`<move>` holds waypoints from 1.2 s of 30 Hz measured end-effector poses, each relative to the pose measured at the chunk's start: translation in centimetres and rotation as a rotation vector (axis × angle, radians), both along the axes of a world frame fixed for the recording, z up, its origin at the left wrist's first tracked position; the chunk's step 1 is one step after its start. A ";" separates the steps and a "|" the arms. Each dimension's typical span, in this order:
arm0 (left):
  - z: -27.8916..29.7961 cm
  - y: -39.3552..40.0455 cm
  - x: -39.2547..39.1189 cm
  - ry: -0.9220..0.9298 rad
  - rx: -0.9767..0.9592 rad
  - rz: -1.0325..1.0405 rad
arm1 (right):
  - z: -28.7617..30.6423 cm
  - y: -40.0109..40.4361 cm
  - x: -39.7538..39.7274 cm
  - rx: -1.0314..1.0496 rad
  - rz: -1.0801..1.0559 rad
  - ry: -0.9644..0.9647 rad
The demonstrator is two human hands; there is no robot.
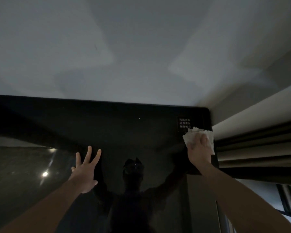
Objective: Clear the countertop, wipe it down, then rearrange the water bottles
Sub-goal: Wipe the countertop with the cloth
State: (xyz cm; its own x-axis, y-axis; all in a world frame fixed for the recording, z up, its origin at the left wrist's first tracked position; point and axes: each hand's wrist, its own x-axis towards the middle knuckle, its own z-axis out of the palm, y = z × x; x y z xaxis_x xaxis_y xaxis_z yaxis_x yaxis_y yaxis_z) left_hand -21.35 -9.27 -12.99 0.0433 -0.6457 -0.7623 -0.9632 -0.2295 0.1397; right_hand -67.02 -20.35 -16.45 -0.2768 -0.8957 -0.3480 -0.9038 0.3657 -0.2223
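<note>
A glossy black countertop (124,128) fills the lower half of the head view and mirrors my arms and head. My right hand (199,148) presses a white paper towel (190,137) flat onto its far right corner, fingers straight over the towel. Just beyond the towel lies a small black sticker with white lettering (184,123). My left hand (86,170) rests on the middle of the surface with its fingers spread wide and holds nothing. No water bottles are in sight.
A plain pale wall (124,56) rises behind the counter's back edge. Dark and beige striped curtains (259,148) hang right beside the counter's right edge. Ceiling lights reflect in the surface at the left (44,174).
</note>
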 end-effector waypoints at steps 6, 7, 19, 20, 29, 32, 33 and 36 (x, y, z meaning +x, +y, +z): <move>0.1 0.0 -0.2 -0.001 0.005 0.014 | 0.6 -1.4 3.7 -0.064 -0.049 0.003; 0.1 0.0 -0.3 -0.001 0.003 0.014 | 0.5 -1.7 4.7 -0.064 -0.085 -0.018; -0.2 0.1 -0.3 0.018 -0.013 0.032 | -0.6 -5.3 19.4 -0.015 0.335 -0.155; -0.2 0.1 -0.3 0.017 -0.015 0.030 | -0.8 -5.6 20.6 0.003 0.396 -0.176; 0.3 0.1 -0.2 -0.005 -0.044 0.020 | -1.5 -6.3 14.5 -0.404 0.395 -0.306; 0.8 -0.1 0.4 -0.047 -0.068 -0.048 | -1.9 -5.1 10.9 -0.187 0.333 -0.005; 1.1 -0.3 0.8 -0.059 -0.075 -0.078 | -1.9 -4.6 10.9 -0.110 0.304 0.046; 1.8 -1.0 3.4 -0.005 -0.123 -0.151 | -1.2 -3.8 14.7 -0.025 0.234 0.080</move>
